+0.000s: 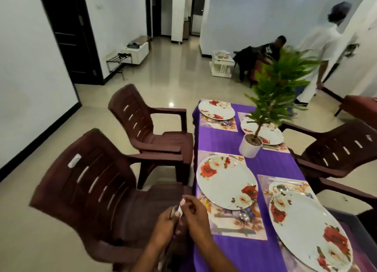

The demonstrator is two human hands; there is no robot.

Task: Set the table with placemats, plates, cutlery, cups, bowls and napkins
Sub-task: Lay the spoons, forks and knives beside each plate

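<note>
Both hands meet low in the frame, at about seven o'clock from the near-left floral plate [226,182]. The left hand [164,224] curls its fingers round a bundle of cutlery [173,211]; a rounded metal end, likely a spoon, peeks above the knuckles. The right hand [193,212] pinches at something small and pale at the top of that bundle, blurred, so whether it's a handle tip or a wrapper I can't tell.

The risk sits right here: the hands hover over the chair seat [142,208], off the table's edge, and a loose piece pulled free could slip and drop onto the seat or floor.

Next out, that plate sits on its floral placemat [234,224], cutlery already lying at its six o'clock. Reaching across could nudge it on the purple tablecloth [224,141]. At one o'clock stands the potted plant [251,147], top-heavy, easily clipped by a sleeve or forearm.
</note>
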